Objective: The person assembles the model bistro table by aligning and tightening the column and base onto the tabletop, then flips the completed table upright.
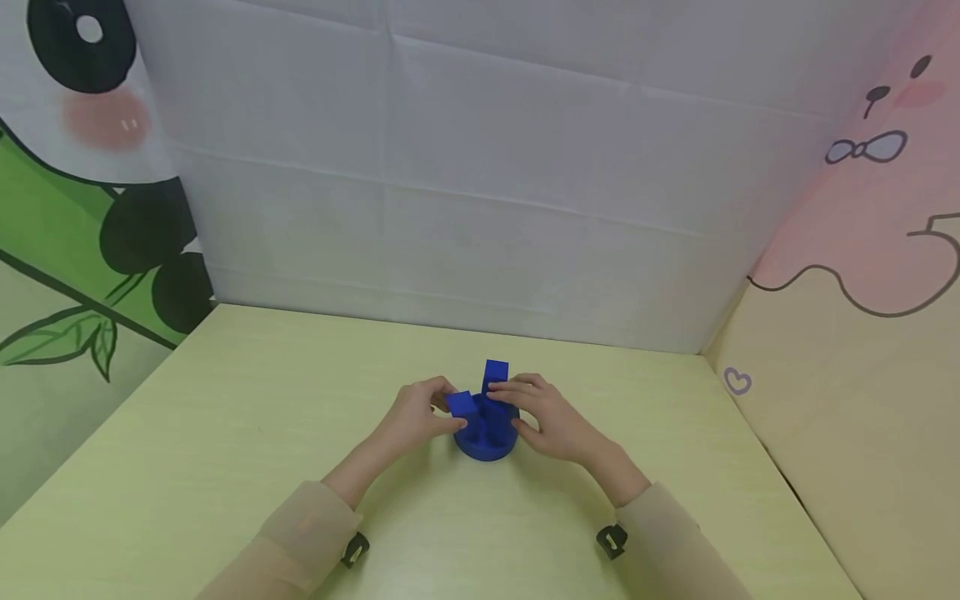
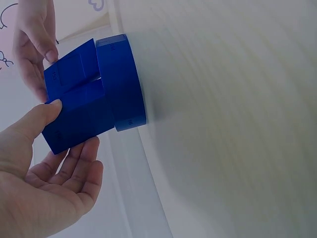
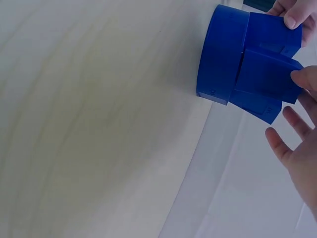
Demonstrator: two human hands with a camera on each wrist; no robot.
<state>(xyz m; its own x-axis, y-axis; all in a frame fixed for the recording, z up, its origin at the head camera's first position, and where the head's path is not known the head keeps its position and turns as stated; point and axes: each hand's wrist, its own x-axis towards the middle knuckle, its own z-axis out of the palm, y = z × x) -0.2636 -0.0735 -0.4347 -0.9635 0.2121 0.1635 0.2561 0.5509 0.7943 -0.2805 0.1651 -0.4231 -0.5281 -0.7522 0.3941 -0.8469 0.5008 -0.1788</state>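
Note:
A round blue base (image 1: 487,452) stands on the table, with several blue angular blocks upright in it and leaning outward. The left hand (image 1: 415,413) pinches the left block (image 1: 461,404), thumb on its near face and fingers behind. On the other side, the right hand (image 1: 553,422) holds a right-hand block (image 3: 270,74) with thumb and fingers, as the right wrist view shows; one finger reaches the taller back block (image 1: 496,372). A narrow gap between two blocks shows in the left wrist view above the base's rim (image 2: 121,82). The base's inside is partly hidden.
The pale yellow table (image 1: 300,375) meets a white cloth backdrop (image 1: 487,208) at the back. Cartoon-printed panels flank it, a green one (image 1: 45,217) at left and a pink one (image 1: 862,233) at right. A dark clip hangs below each sleeve.

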